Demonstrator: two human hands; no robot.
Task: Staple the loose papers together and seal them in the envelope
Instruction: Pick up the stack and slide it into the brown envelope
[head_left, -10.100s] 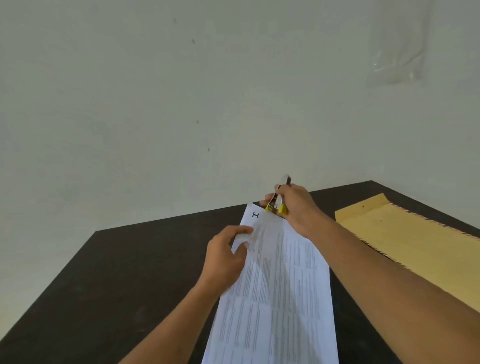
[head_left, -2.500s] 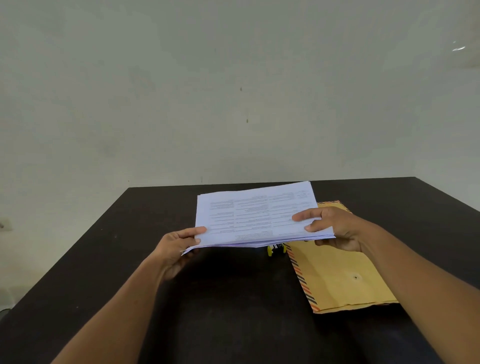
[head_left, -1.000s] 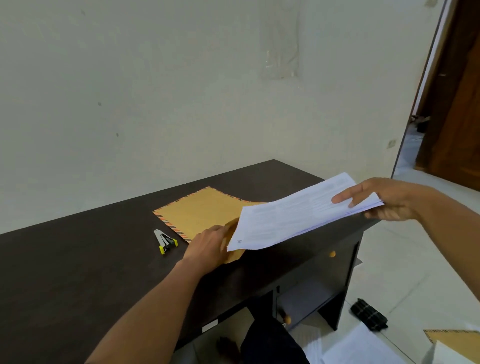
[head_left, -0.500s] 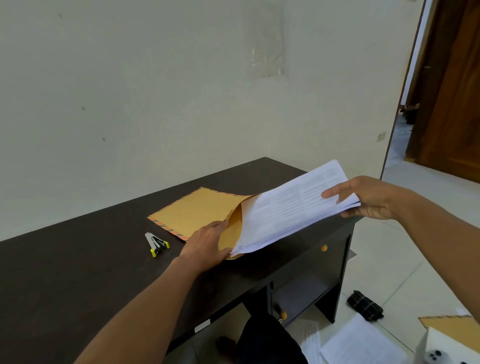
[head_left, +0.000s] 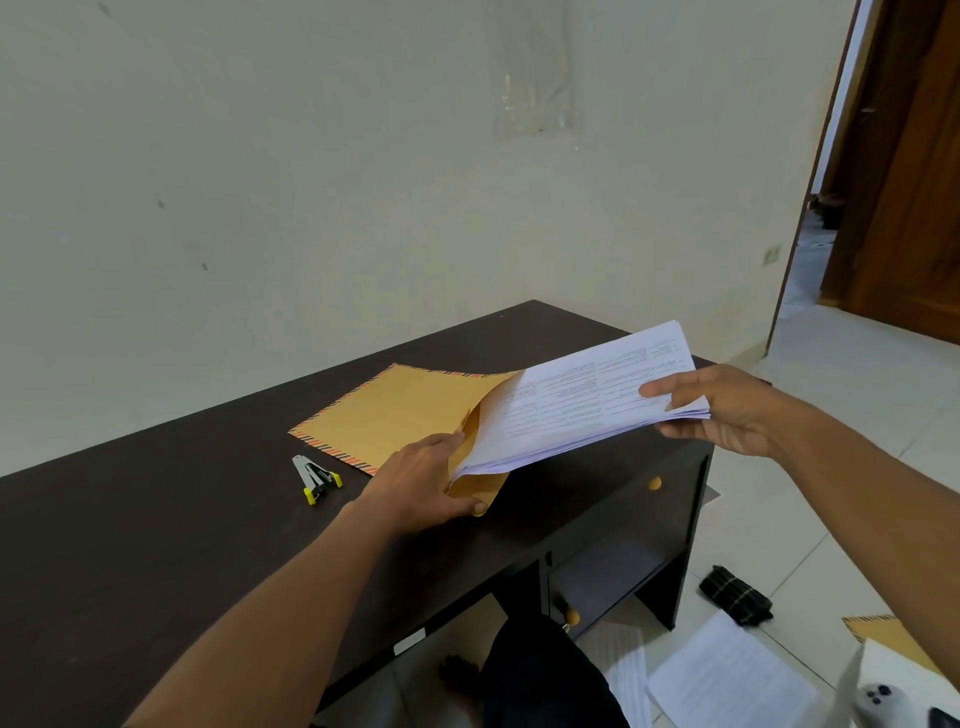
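Note:
A brown envelope (head_left: 395, 410) with a striped border lies on the dark desk (head_left: 156, 530), its mouth toward the desk's right front. My left hand (head_left: 421, 486) holds the envelope's flap open at the mouth. My right hand (head_left: 727, 410) pinches the far end of a white paper stack (head_left: 571, 405), thumb on top. The stack's near end sits inside the envelope's mouth. A small grey and yellow stapler (head_left: 315, 479) lies on the desk left of the envelope, touched by neither hand.
The desk's right edge drops to a tiled floor with loose printed sheets (head_left: 727, 675), another brown envelope (head_left: 883, 634) and a black pouch (head_left: 735, 603). A shelf and drawer knobs (head_left: 654, 483) show under the desk. A wooden door (head_left: 914, 171) stands at the right.
The paper stack has slid further left into the envelope's mouth. My left hand still holds the flap open, and my right hand has followed the papers inward.

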